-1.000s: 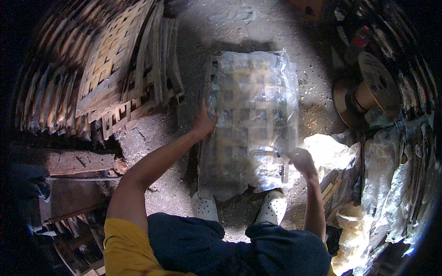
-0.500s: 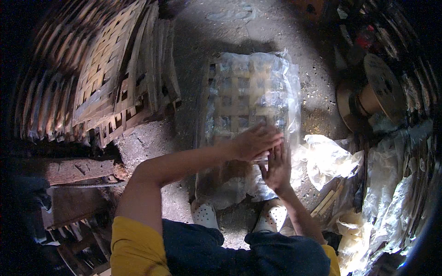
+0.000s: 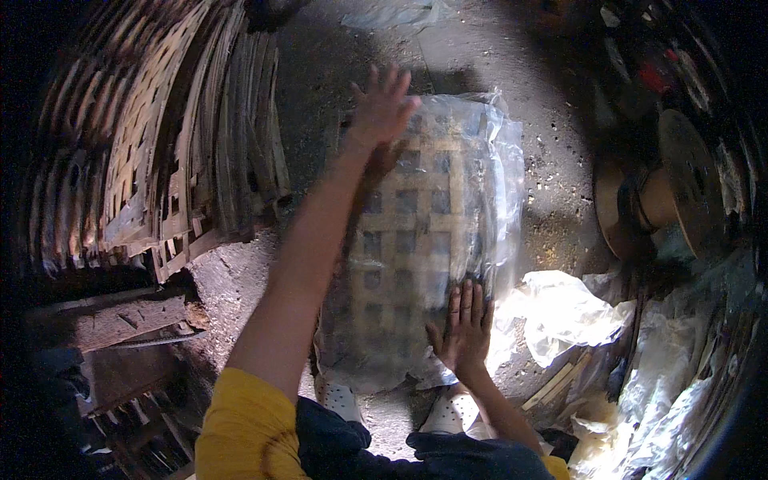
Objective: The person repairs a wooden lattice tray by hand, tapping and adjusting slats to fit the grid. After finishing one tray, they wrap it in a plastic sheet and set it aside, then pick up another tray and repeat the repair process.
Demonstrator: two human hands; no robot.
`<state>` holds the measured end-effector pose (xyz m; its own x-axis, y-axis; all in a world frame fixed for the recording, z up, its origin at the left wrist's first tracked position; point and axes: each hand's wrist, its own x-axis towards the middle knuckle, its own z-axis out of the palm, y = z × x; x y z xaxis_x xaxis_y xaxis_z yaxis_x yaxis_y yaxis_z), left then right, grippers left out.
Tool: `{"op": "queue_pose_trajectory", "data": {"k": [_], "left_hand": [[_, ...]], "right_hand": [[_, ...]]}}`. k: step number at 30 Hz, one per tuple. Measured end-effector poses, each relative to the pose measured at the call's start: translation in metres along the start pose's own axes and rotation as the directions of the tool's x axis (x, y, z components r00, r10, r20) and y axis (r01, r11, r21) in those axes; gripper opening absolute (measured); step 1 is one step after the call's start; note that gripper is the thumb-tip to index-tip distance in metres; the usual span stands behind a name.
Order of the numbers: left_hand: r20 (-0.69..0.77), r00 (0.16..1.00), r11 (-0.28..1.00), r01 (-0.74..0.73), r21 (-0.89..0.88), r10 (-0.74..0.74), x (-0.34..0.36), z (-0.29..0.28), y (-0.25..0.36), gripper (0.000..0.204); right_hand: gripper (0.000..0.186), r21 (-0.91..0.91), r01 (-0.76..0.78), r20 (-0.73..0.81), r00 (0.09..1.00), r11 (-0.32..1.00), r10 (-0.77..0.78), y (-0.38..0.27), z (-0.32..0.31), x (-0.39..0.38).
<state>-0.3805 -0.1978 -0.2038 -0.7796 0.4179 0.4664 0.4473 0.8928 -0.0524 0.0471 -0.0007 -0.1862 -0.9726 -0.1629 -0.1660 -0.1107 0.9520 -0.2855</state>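
A woven wooden-slat panel (image 3: 410, 221) lies on the floor before my feet, seen through a clear plastic sheet (image 3: 502, 200) spread over it. My left hand (image 3: 386, 108) is stretched out over the panel's far left corner, its fingers spread and holding nothing; whether it touches the sheet I cannot tell. Near the right edge, toward me, my right hand (image 3: 466, 326) rests flat on the plastic with its fingers extended. Wrinkled plastic stands up along the panel's right side.
Several woven slat panels (image 3: 152, 144) stand stacked at the left. A wooden spool (image 3: 658, 200) is at the right. Crumpled plastic (image 3: 570, 316) and thin wooden strips (image 3: 558, 380) lie to the right of my feet. A timber beam (image 3: 132, 320) juts in at the left.
My left hand has swung from beside my right hand to the panel's far left corner. My right hand has moved slightly down and toward me, staying near the right edge.
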Motion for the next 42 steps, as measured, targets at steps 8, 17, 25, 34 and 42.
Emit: {"op": "queue_pose_trajectory", "data": {"k": [8, 17, 25, 34, 42], "left_hand": [[0.157, 0.644, 0.512, -0.411, -0.754, 0.749, -0.099, -0.071, 0.13, 0.074], [0.309, 0.95, 0.992, 0.0, 0.129, -0.041, 0.023, -0.03, -0.029, 0.055], [-0.06, 0.635, 0.437, -0.594, -0.675, 0.77, -0.081, -0.042, 0.15, 0.063], [0.155, 0.987, 0.859, -0.122, 0.497, 0.051, 0.036, 0.002, -0.205, 0.053], [0.067, 0.66, 0.606, -0.638, -0.474, 0.748, -0.08, -0.063, 0.077, 0.058]], "right_hand": [[0.089, 0.003, -0.037, 0.044, 0.998, 0.999, 0.036, 0.011, 0.003, -0.004], [0.087, 0.008, 0.013, -0.01, 1.0, 1.0, -0.013, 0.01, 0.003, -0.005], [0.087, 0.017, -0.052, 0.065, 0.997, 0.999, 0.051, 0.009, 0.005, -0.005], [0.088, 0.067, 0.073, -0.063, 0.996, 0.995, -0.068, -0.009, 0.008, 0.001], [0.093, 0.036, -0.046, 0.022, 0.999, 0.998, 0.046, 0.013, 0.005, -0.006]]}}
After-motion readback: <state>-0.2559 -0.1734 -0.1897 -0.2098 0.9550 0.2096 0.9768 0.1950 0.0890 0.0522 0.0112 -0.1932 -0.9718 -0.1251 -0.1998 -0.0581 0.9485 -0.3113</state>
